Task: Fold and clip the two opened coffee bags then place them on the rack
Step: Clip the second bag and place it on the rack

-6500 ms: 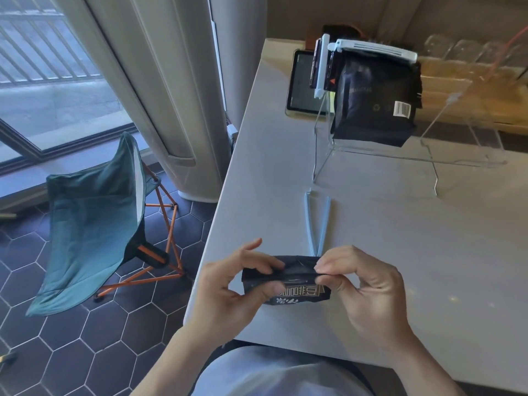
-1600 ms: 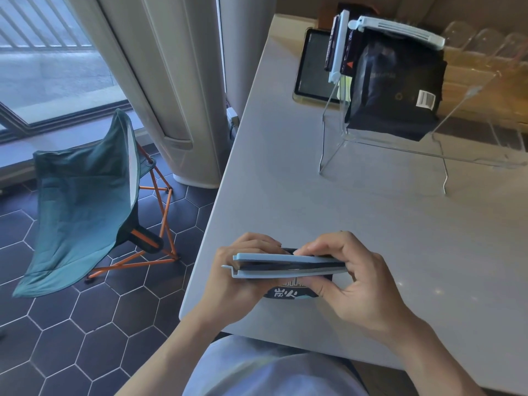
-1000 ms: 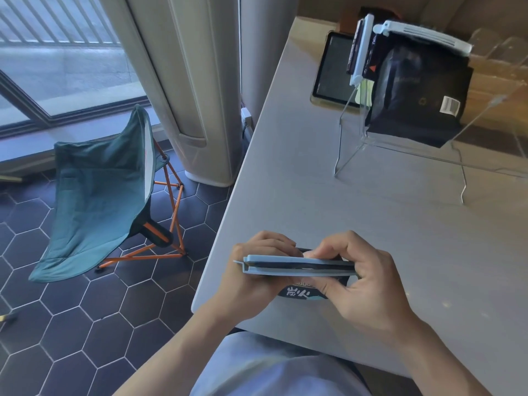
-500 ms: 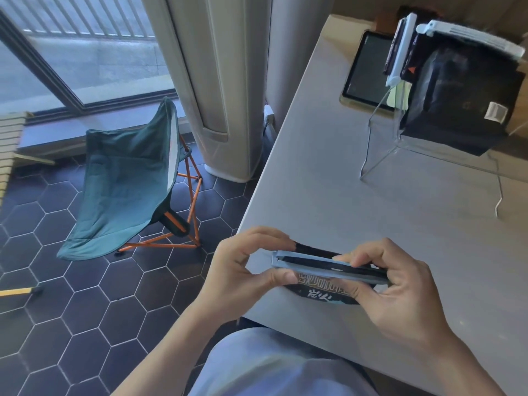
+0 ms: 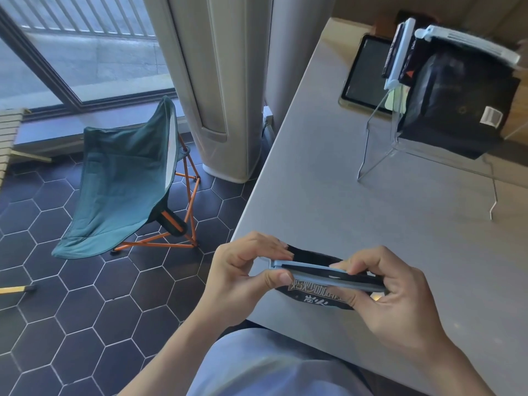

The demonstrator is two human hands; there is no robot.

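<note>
Table [image 5: 357, 195] grey, mostly bare; green chair [image 5: 120, 178] on the floor to its left. Wire rack [image 5: 428, 155] at the far right carries one clipped black bag [image 5: 457, 101], tablet [image 5: 363, 72] behind it. At the near edge, my left hand [image 5: 237, 278] and right hand [image 5: 394, 298] pinch the blue clip [image 5: 328, 277] ends, fingers closed over the second bag [image 5: 317, 298].

Clipped bag [image 5: 454, 101] on rack [image 5: 400, 155], tablet [image 5: 363, 72] behind it.
</note>
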